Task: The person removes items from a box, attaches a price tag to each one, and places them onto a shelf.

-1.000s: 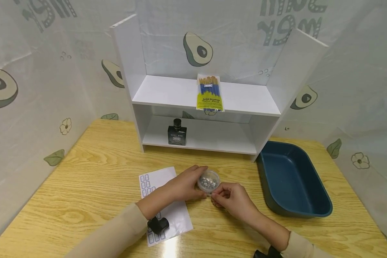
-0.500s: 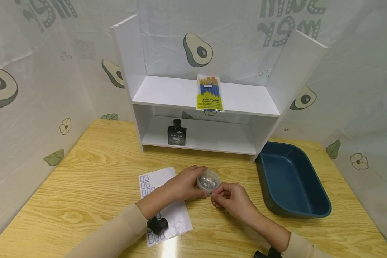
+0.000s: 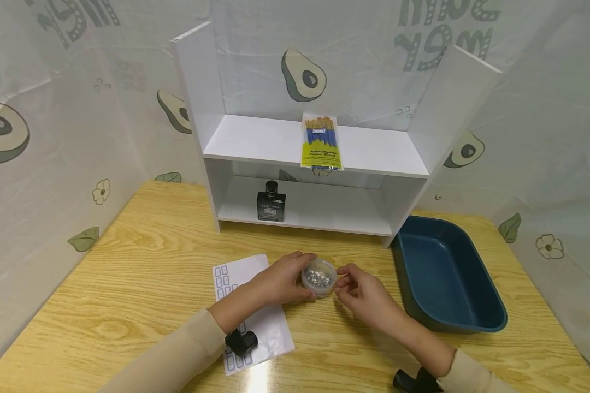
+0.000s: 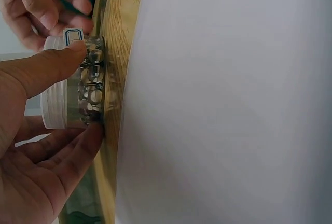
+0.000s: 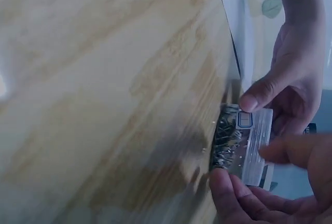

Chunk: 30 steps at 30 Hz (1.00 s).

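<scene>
A round clear plastic jar holding small shiny metal pieces stands on the wooden table, its translucent lid on. My left hand holds the jar from its left side, thumb at the front and fingers round the back. On the jar's side sits a small white sticker with a blue border; the left thumb tip touches its edge in the left wrist view. My right hand is at the jar's right side, fingers loosely bent and fingertips right at the wall and lid. No sticker shows between these fingers.
A sheet of blue-bordered stickers lies under my left forearm. Behind stands a white shelf with a pack of artist brushes above and a black perfume bottle below. A dark blue bin sits at the right.
My right hand has let go of the sticker at the jar's front and moved right and slightly up to the jar's right side. The left hand stays in place.
</scene>
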{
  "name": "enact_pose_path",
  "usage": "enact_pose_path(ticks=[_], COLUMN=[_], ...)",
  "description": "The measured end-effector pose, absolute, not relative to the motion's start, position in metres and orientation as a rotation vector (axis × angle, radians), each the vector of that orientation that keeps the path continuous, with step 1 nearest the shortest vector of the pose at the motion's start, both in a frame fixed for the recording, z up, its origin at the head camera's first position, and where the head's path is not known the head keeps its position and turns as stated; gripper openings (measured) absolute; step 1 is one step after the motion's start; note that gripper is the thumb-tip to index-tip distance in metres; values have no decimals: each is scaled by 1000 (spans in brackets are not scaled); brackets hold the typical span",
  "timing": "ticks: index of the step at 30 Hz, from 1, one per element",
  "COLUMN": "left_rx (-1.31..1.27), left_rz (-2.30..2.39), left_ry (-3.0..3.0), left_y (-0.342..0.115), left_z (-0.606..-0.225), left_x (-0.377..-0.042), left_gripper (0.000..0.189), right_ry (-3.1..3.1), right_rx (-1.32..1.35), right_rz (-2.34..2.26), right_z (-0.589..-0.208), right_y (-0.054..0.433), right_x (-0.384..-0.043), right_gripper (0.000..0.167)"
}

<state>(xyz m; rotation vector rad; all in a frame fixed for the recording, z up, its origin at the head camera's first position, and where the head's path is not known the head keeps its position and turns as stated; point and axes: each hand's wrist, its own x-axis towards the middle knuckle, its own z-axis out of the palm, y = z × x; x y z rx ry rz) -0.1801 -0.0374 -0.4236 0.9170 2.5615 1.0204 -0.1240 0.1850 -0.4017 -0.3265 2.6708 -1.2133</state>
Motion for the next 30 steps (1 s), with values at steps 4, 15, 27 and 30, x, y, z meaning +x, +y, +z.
enact_pose_path(ticks=[4,15,27,30], left_rx=[932,966,1001,1002], left_rz=[1029,1032,1024,1013], left_ry=[2556,2554,2525,2524], left_y=[-37,-38,-41,-41], left_z=[-423,-423,-421,-421], left_x=[-181,-181,-182,-183], left_gripper=[79,77,74,74], right_ry=[2605,2616,2622,2620], right_rx=[-416,-614,-658,-684], right_rz=[-1183,-1120,-1025,-1020], right_z=[-405,-408,-406,-409], right_y=[183,185,188,190], right_x=[-129,-140,-147,-149], right_gripper=[67,63,72,74])
